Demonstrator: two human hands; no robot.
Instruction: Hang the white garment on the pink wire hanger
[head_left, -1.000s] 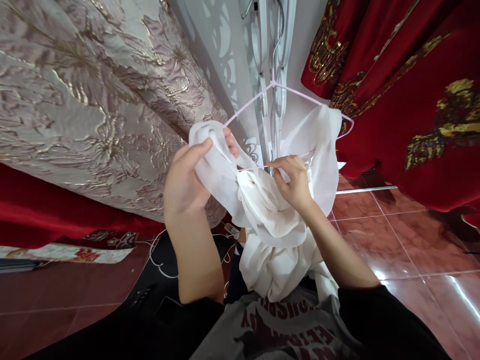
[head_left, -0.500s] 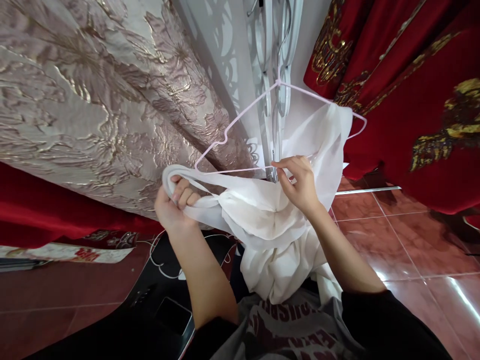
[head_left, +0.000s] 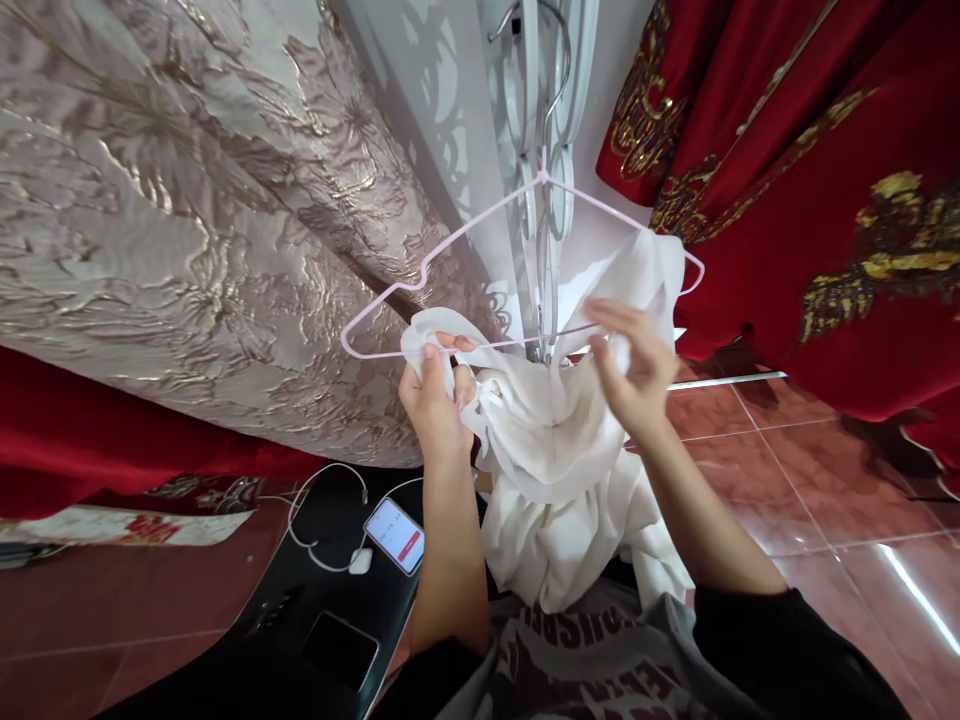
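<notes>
A white sheer garment (head_left: 559,440) hangs in folds from a thin pink wire hanger (head_left: 420,278) that is hooked on a white rack above. Its right shoulder is draped over the hanger's right end; the left end of the hanger is bare. My left hand (head_left: 435,400) is closed on a bunched part of the white garment just under the hanger's bottom bar. My right hand (head_left: 634,365) is blurred by motion, fingers spread, against the cloth near the middle of the bar.
A pale gold-embroidered fabric (head_left: 187,220) fills the left. Red garments with gold embroidery (head_left: 825,200) hang at the right. Below lie a lit phone (head_left: 396,535) with a white cable on a black surface, and red glossy floor tiles (head_left: 810,470).
My left hand moved right and up with the bunched cloth, toward the hanger's bottom bar. My right hand let go of its pinch at the bar and opened. The hanger swung slightly left.
</notes>
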